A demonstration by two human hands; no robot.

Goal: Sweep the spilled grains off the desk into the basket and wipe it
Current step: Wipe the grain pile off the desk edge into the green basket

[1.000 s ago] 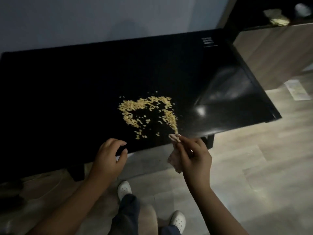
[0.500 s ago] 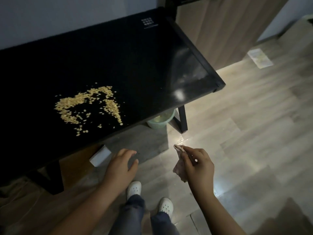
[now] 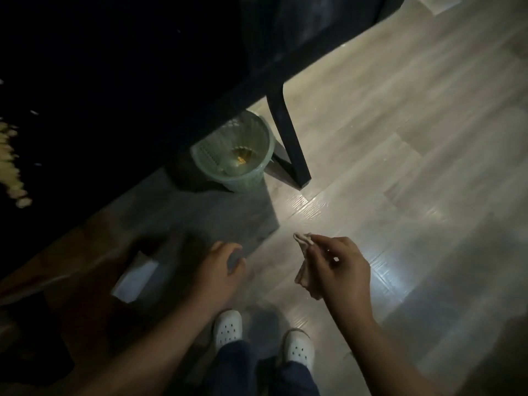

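A pale green slatted basket (image 3: 251,178) stands on the floor under the black desk (image 3: 120,81), beside the desk's leg, with a few yellow bits at its bottom. Spilled yellow grains (image 3: 10,164) lie on the desk top at the far left edge of view, blurred. My right hand (image 3: 337,267) is over the floor, pinching a small crumpled pale cloth (image 3: 304,267) between fingers and thumb. My left hand (image 3: 221,267) hovers lower left of the basket, fingers curled apart, holding nothing.
The black desk leg (image 3: 288,141) stands right next to the basket. A white box (image 3: 134,277) lies on the floor under the desk's front edge. My two white shoes (image 3: 228,328) are at the bottom. Light wood floor (image 3: 400,138) stretches to the right.
The view has swung right and down: the grains slid to the left edge and the basket came into full view. Both hands dropped below the desk edge; the right still holds the cloth.
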